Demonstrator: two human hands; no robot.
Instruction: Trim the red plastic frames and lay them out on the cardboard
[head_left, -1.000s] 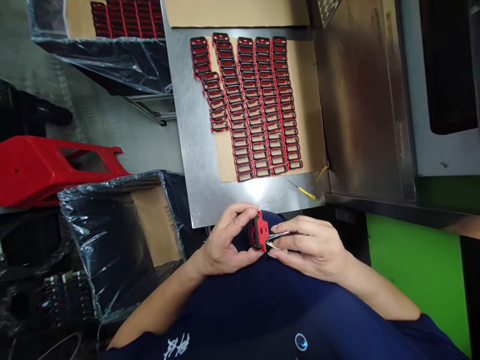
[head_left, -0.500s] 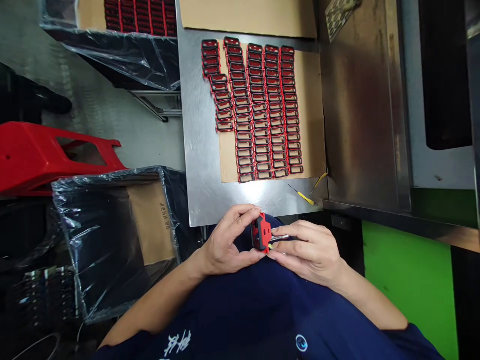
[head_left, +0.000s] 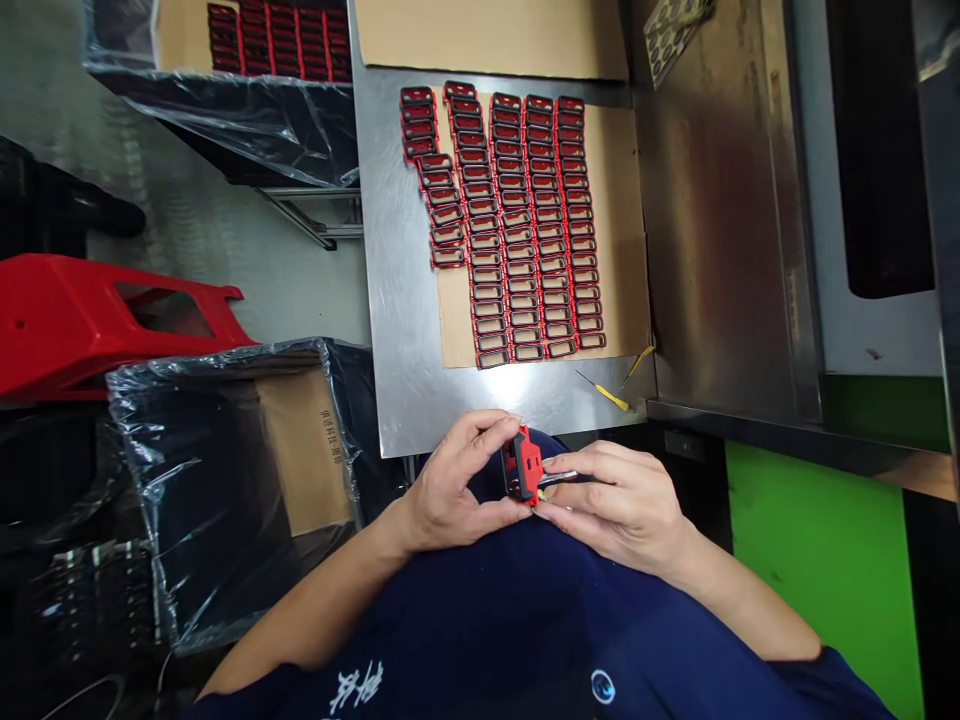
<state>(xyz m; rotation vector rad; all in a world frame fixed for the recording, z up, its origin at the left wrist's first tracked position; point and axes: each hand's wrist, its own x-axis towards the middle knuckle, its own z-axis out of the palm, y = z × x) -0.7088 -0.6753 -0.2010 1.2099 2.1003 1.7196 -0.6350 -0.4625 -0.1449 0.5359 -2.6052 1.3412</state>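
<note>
Close to my body, my left hand [head_left: 466,478] grips a red and black plastic frame [head_left: 529,464] by its edges, thumb below and fingers above. The frame stands on edge, its red back turned toward my right hand [head_left: 616,500]. That hand pinches a slim silver metal tool [head_left: 559,477] between thumb and fingers, its end up against the red back. A small yellow-green bit [head_left: 542,495] shows at the fingertips; its kind is too small to tell. My fingers hide part of the tool.
Several columns of similar red and black frames [head_left: 517,225] lie on cardboard [head_left: 619,230] over a steel table [head_left: 405,370]. Two yellow-handled picks [head_left: 611,397] rest near its front right corner. Plastic-lined bins [head_left: 217,490] and a red stool [head_left: 90,315] stand left. A metal panel [head_left: 720,200] borders the right.
The view has shifted very slightly. Both hands keep their hold on the frame and the silver tool, with almost no visible movement.
</note>
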